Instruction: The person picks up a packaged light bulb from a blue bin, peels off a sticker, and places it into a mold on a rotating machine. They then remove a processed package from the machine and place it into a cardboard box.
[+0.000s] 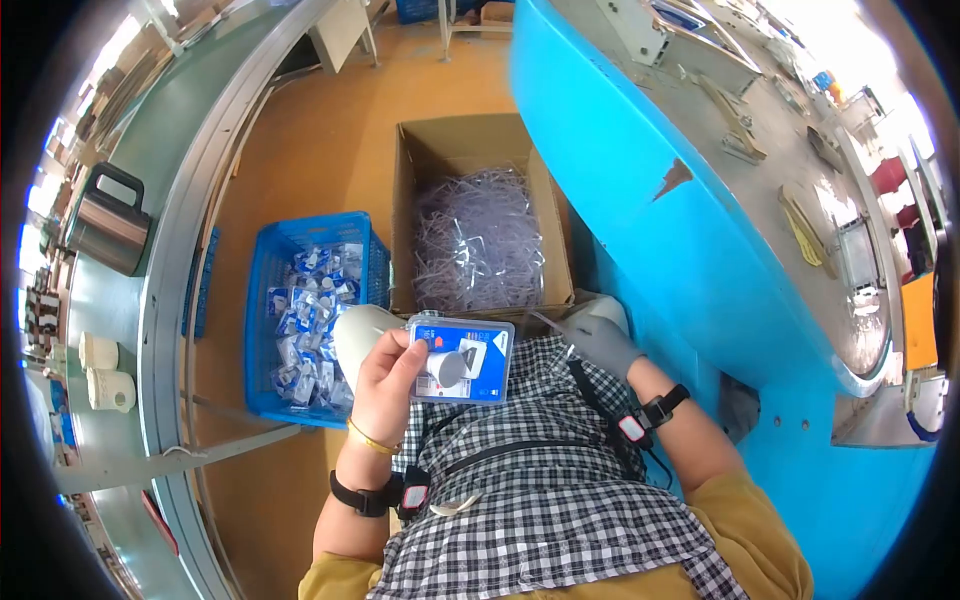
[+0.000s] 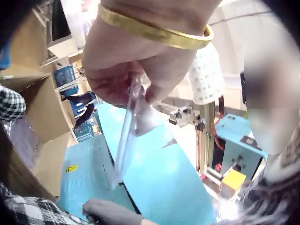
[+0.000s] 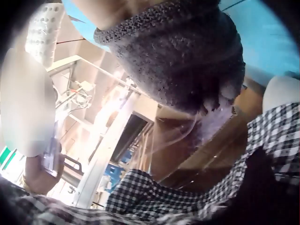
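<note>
My bare left hand (image 1: 385, 378) pinches a clear plastic blister pack (image 1: 490, 372) by its left side, thumb on the front. Inside the pack are a blue printed card and a round white item. Seen from the left wrist, the same pack (image 2: 125, 140) appears edge-on below the fingers. My right hand (image 1: 603, 347), in a grey glove with bare fingertips, is over the right thigh. Its fingers pinch a thin clear plastic strip (image 3: 180, 136), which sticks out towards the open carton. The strip's far end is faint.
A cardboard carton (image 1: 403, 200) full of clear plastic strips (image 1: 480, 240) stands in front of my knees. Left of it, a blue crate (image 1: 262, 300) holds many small blue-and-white packs. A blue machine table (image 1: 640, 150) rises on the right; a green-topped bench (image 1: 190, 90) runs along the left.
</note>
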### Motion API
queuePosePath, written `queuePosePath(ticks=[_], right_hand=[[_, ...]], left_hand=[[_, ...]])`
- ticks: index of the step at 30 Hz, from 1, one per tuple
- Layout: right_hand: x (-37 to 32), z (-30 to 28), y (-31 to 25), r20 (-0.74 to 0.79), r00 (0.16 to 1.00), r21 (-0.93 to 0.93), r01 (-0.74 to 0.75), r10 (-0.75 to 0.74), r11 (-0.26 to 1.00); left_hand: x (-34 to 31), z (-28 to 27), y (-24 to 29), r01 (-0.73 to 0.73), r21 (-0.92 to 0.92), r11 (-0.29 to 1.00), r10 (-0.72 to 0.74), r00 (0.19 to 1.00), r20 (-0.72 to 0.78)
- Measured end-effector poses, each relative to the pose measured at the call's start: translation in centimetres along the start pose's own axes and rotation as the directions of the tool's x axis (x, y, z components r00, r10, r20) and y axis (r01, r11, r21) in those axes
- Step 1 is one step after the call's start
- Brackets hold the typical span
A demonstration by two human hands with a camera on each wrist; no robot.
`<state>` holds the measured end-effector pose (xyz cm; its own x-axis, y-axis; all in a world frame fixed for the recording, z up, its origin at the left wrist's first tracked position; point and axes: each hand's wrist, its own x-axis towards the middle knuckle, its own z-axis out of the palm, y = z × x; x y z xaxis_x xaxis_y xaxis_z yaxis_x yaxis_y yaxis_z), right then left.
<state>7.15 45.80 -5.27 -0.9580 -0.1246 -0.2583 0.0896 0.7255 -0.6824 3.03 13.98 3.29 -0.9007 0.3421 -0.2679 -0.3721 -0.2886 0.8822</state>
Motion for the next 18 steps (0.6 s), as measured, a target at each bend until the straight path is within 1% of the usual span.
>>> queuePosePath(ticks=[1,2,3,4,5,7,8,10,11,12,13,14,15,16,17,18], right_hand=[[0.2,-0.1,-0.2,0.071,0.959,0.412,-0.280,0.276,0.867],[0.8,-0.6,-1.8,0.074,0.959,0.416,-0.279,0.274,0.865],[1.3,-1.1,-2.9,-0.008,0.959,0.565,-0.231,0.284,0.793],[1.7,-1.4,-3.5,-0.088,0.948,0.694,-0.163,0.307,0.701],[2.2,-1.7,-4.0,-0.089,0.948,0.696,-0.161,0.306,0.700],[2.8,-2.2,-4.6,-0.175,0.933,0.662,-0.124,0.314,0.739],[2.8,-2.3,-4.4,-0.175,0.934,0.661,-0.123,0.311,0.740],[2.9,-2.5,-4.0,-0.061,0.965,0.589,-0.173,0.257,0.789],[2.5,-2.8,-5.0,-0.057,0.966,0.587,-0.172,0.253,0.791],[1.6,-3.3,-6.8,-0.013,0.984,0.612,-0.133,0.179,0.780],[0.8,-3.5,-8.2,0.027,0.994,0.638,-0.097,0.104,0.764],[0.3,-3.2,-8.8,0.029,0.994,0.638,-0.098,0.104,0.764],[-0.2,-2.8,-9.2,0.077,0.996,0.680,-0.025,-0.037,0.733],[-0.7,-2.5,-9.7,0.115,0.977,0.723,0.043,-0.181,0.689],[-1.1,-2.4,-10.6,0.242,0.966,0.732,-0.123,-0.088,0.671],[-1.3,-2.5,-10.8,0.245,0.965,0.734,-0.120,-0.095,0.668]], left_hand=[[-0.1,-0.1,-0.1,0.001,0.004,1.000,-0.001,1.000,-0.006],[-0.2,-0.1,-0.2,0.008,-0.047,0.999,-0.009,1.000,-0.008],[-0.2,-0.1,-0.3,0.016,-0.098,0.995,-0.017,1.000,-0.007],[-0.2,-0.1,-0.5,0.017,-0.094,0.995,-0.018,1.000,-0.006],[-0.2,-0.2,-0.7,0.013,-0.103,0.995,-0.014,1.000,-0.013],[-0.3,-0.3,-1.2,0.007,-0.112,0.994,-0.009,1.000,-0.019],[-0.3,-0.3,-1.4,0.027,-0.115,0.993,-0.030,0.999,-0.023],[-0.3,-0.3,-1.8,0.041,-0.121,0.992,-0.046,0.998,-0.035],[-0.2,-0.3,-2.1,0.048,-0.139,0.989,-0.052,0.998,-0.029],[-0.1,0.2,-1.9,0.055,-0.156,0.986,-0.059,0.998,-0.022],[-0.2,1.2,-1.5,0.091,-0.152,0.984,-0.104,0.992,-0.078],[-0.1,1.4,-1.7,0.092,-0.153,0.984,-0.105,0.991,-0.079],[0.1,1.3,-2.2,0.069,-0.101,0.993,-0.075,0.996,-0.055],[0.3,1.1,-2.7,0.044,-0.048,0.998,-0.045,0.999,-0.030],[0.5,1.0,-3.0,0.005,0.035,0.999,-0.005,1.000,-0.011],[0.3,0.9,-3.1,0.003,0.040,0.999,-0.002,1.000,-0.018]])
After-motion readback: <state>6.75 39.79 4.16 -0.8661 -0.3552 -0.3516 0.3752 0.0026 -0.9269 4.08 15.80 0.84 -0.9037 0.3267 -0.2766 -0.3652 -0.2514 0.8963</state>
